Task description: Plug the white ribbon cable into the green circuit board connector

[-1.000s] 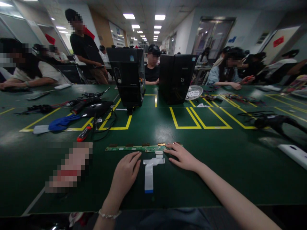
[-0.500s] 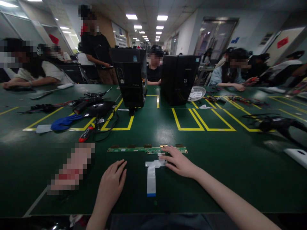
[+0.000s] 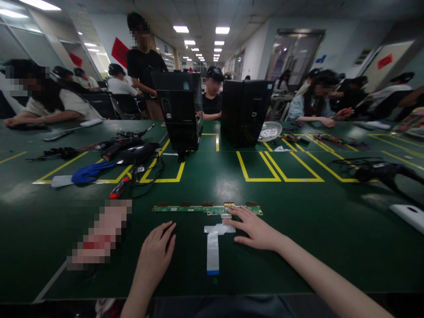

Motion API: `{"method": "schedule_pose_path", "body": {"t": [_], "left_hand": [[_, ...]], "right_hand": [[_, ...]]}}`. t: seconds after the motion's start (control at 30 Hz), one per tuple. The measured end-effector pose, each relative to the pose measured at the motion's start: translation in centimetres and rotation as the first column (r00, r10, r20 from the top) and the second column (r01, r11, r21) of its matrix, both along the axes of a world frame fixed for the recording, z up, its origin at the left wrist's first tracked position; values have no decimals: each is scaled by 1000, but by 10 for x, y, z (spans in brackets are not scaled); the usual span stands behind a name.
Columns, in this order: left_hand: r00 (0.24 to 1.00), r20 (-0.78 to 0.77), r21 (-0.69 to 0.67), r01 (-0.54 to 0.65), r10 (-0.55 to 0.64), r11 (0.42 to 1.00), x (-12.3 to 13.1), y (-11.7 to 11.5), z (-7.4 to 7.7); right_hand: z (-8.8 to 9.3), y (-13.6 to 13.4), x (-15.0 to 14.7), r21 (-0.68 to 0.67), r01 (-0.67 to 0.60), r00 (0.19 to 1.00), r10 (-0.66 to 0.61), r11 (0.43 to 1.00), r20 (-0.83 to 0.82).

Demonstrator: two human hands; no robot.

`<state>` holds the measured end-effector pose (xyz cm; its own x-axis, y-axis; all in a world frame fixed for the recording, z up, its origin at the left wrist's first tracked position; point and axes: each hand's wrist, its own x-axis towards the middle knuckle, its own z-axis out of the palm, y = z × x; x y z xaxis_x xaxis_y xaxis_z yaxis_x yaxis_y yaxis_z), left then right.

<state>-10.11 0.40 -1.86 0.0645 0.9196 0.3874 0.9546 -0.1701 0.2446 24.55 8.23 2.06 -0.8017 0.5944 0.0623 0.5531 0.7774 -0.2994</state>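
A long, narrow green circuit board (image 3: 185, 209) lies crosswise on the green table in front of me. Toward its right end, a white flat ribbon cable (image 3: 213, 254) runs from its near edge and bends down toward me, ending in a blue tip. My right hand (image 3: 256, 229) rests there with fingers spread, its fingertips on the board and by the cable's upper end. Left of the cable, my left hand (image 3: 158, 243) lies on the table, fingers stretched and slightly curled, holding nothing. It is apart from the board.
Two black computer towers (image 3: 180, 117) stand across the table. At left lie a red-and-black screwdriver (image 3: 119, 187), a blue glove-like item (image 3: 91, 172), black cables and a blurred-out patch. A white basket (image 3: 270, 131), black cabling (image 3: 380, 170) and a white object (image 3: 409, 217) are at right. People sit around.
The circuit board and its ribbon cable have slid slightly to the right together with my right hand. My left hand has stayed put. The standing person has shifted right.
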Motion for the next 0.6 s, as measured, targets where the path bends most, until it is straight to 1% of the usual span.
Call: {"method": "schedule_pose_path", "body": {"t": [0.1, 0.2, 0.27, 0.33, 0.4, 0.47, 0.6], "left_hand": [[1000, 0, -2, -4, 4, 1000, 1, 0, 1], [1000, -4, -3, 4, -4, 1000, 1, -1, 2], [1000, -3, -7, 5, -5, 1000, 1, -1, 2], [1000, -3, -16, -2, 2, 1000, 1, -1, 2], [1000, -5, -25, -8, 8, 1000, 1, -1, 3], [1000, -8, -31, -5, 5, 1000, 0, -1, 2], [1000, -19, -24, 4, -5, 1000, -1, 1, 0]], "right_hand": [[2, -7, 21, 0, 3, 1000, -3, 1000, 31], [2, -18, 53, 23, 45, 997, -46, 999, 55], [-1, -25, 79, 55, 107, 990, -111, 993, 85], [-5, -34, 106, 94, 194, 972, -205, 976, 115], [-11, -43, 133, 140, 292, 942, -310, 946, 129], [-20, -52, 160, 187, 385, 902, -411, 904, 133], [-36, -70, 203, 243, 561, 788, -600, 791, 136]]}}
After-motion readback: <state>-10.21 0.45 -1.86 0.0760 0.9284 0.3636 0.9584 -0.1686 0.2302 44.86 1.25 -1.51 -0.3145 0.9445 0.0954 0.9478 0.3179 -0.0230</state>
